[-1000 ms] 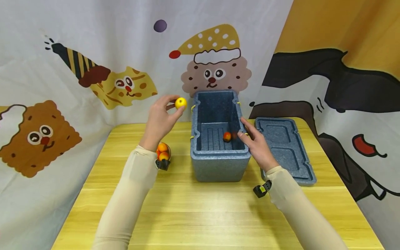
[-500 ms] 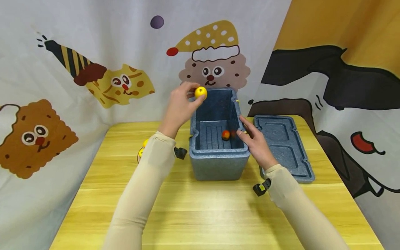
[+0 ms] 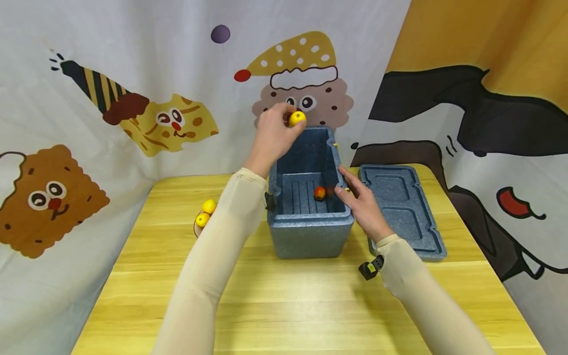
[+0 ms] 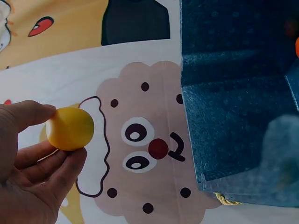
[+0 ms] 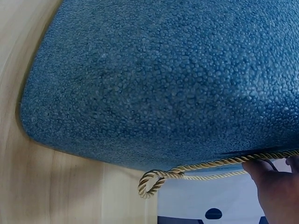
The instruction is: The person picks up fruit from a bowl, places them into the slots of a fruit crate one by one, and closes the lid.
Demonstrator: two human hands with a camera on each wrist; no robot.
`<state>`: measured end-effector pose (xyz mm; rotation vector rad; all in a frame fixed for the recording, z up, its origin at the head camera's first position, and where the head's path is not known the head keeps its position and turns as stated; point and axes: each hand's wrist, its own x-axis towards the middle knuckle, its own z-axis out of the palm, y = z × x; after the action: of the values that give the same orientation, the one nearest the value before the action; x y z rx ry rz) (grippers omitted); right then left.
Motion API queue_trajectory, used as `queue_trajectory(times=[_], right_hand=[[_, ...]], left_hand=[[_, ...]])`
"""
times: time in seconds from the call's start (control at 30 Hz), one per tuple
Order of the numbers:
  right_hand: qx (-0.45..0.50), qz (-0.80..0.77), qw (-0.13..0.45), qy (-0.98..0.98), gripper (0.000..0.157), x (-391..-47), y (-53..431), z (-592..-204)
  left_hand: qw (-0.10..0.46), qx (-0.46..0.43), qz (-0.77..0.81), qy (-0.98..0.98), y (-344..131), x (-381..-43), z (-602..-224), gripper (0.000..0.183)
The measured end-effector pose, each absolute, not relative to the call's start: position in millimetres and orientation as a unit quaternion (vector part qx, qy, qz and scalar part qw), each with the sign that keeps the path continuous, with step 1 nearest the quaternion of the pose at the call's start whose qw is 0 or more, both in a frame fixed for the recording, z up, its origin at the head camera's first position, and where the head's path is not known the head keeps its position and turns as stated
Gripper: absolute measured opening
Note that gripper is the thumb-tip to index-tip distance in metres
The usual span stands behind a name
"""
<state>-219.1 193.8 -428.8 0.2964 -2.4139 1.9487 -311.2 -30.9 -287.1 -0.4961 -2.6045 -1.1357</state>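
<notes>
My left hand point(image 3: 277, 133) pinches a small yellow apple point(image 3: 298, 119) between thumb and fingertips. In the head view it is held up high by the far end of the grey-blue foam box point(image 3: 310, 235); the left wrist view shows nothing else in that hand. One red-orange fruit point(image 3: 319, 193) lies on the ribbed floor inside the lidless box. My right hand point(image 3: 366, 207) rests on the box's right rim with thumb and forefinger extended. In the right wrist view its fingers are beside a twisted gold rope point(image 5: 210, 164), the box's wall filling most of the picture.
Flat on the table to the right lies the matching foam lid point(image 3: 401, 212). Left of the box, partly behind my left sleeve, a small basket point(image 3: 195, 230) holds yellow fruit point(image 3: 202, 219). A printed cloth point(image 3: 177, 44) hangs along the table's far edge.
The left hand has carried the yellow apple rightward and up, from left of the box to its far end. The right hand stays on the rim.
</notes>
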Motion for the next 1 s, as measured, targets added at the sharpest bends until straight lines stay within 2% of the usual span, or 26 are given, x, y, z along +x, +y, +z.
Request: queue_trajectory(times=[0.37,0.77,1.0], right_hand=[[0.095,0.628,0.014,-0.772,0.058,-218,194,-428],[0.084,0.62,-0.005,-0.78,0.058,-212,191,-413],[0.085,0.619,-0.005,-0.781,0.058,-206,188,-404]], left_hand=[[0.069,-0.143,-0.378,-0.912,-13,-335,-291,0.034],[0.063,-0.086,-0.359,-0.927,-14,-351,-309,0.038],[0.056,-0.068,-0.341,-0.936,-16,-354,-315,0.032]])
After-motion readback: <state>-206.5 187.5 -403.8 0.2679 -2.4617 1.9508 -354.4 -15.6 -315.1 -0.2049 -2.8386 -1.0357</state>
